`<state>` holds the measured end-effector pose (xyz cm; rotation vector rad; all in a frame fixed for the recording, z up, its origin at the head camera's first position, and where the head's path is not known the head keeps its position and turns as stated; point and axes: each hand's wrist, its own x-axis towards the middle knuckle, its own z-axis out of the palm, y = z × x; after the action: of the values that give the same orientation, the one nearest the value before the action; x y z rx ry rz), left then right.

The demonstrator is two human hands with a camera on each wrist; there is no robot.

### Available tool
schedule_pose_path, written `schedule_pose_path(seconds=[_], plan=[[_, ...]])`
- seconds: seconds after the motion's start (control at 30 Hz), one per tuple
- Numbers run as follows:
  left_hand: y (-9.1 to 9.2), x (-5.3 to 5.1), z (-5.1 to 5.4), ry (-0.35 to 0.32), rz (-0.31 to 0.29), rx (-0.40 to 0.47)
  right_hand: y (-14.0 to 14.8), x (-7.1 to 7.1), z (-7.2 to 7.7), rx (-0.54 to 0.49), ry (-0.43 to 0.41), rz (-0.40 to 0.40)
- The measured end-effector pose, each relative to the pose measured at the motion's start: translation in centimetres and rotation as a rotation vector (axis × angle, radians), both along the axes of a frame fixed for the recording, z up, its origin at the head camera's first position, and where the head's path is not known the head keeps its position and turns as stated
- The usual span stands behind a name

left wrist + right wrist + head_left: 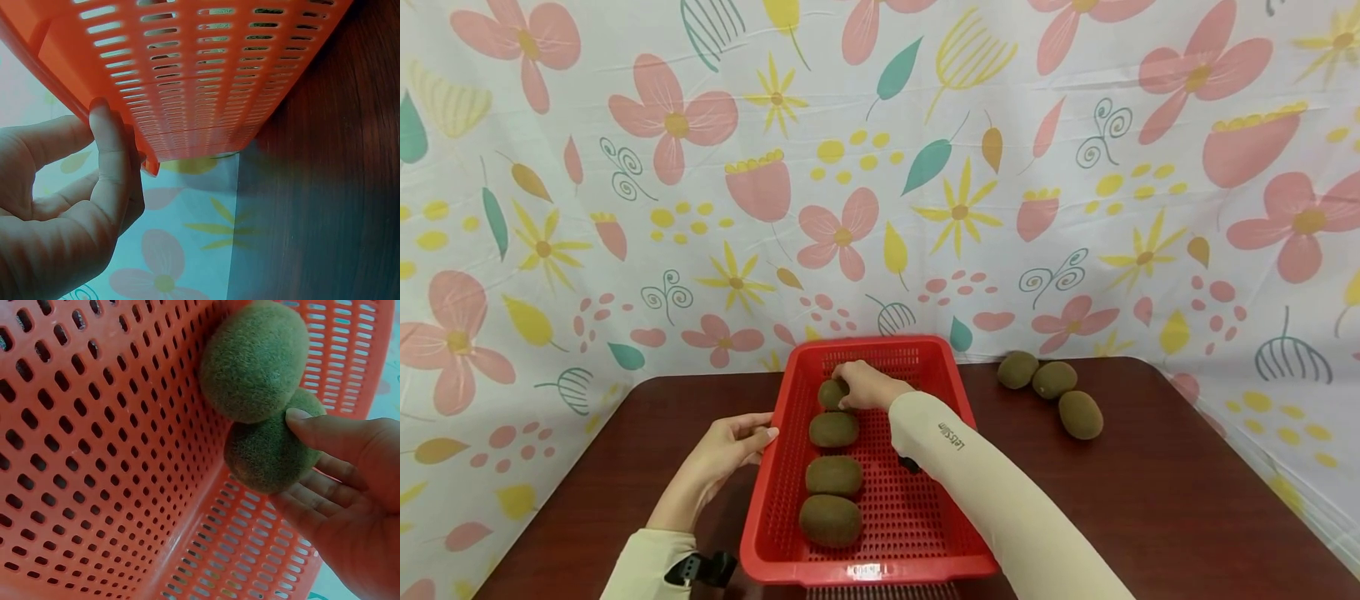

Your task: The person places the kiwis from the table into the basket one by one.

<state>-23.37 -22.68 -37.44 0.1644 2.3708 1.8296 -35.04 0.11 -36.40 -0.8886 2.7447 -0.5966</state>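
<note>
A red perforated plastic basket (805, 572) stands on the dark table. Inside it, a column of brown fuzzy kiwis runs along the left side. My right hand (868, 388) reaches into the far end and holds the farthest kiwi (831, 395) between thumb and fingers. In the right wrist view, this kiwi (265, 453) lies against a neighbouring kiwi (256, 362), close to the basket wall. Three other kiwis, the nearest one (831, 521) among them, lie crosswise below it. My left hand (722, 458) pinches the basket's left rim, its thumb and fingers on the edge (75, 103).
Three loose kiwis (1055, 380) lie on the table (1150, 500) to the right of the basket, near the back edge. A flower-patterned cloth (880, 208) hangs behind and beside the table. Part of another grille shows below the basket's front rim.
</note>
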Motion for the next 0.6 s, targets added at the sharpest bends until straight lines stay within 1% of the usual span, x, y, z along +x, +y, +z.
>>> schedule_pose_path(seconds=[0.13,0.3,0.37,0.53,0.6], plan=[[-0.02,-0.07,-0.06,0.001,0.000,0.002,-0.17,0.10,-0.14,0.021,-0.015,0.010],[-0.01,-0.11,-0.02,0.000,0.003,-0.001,-0.28,0.20,-0.19,0.062,-0.005,0.036],[0.02,-0.10,0.01,0.000,0.007,-0.004,-0.26,0.31,-0.11,0.073,-0.017,0.039],[0.10,-0.01,0.13,-0.001,0.015,-0.013,-0.13,0.70,0.12,0.070,-0.085,0.037],[0.11,0.01,0.16,-0.001,0.014,-0.014,-0.12,0.79,0.14,0.080,-0.093,0.046]])
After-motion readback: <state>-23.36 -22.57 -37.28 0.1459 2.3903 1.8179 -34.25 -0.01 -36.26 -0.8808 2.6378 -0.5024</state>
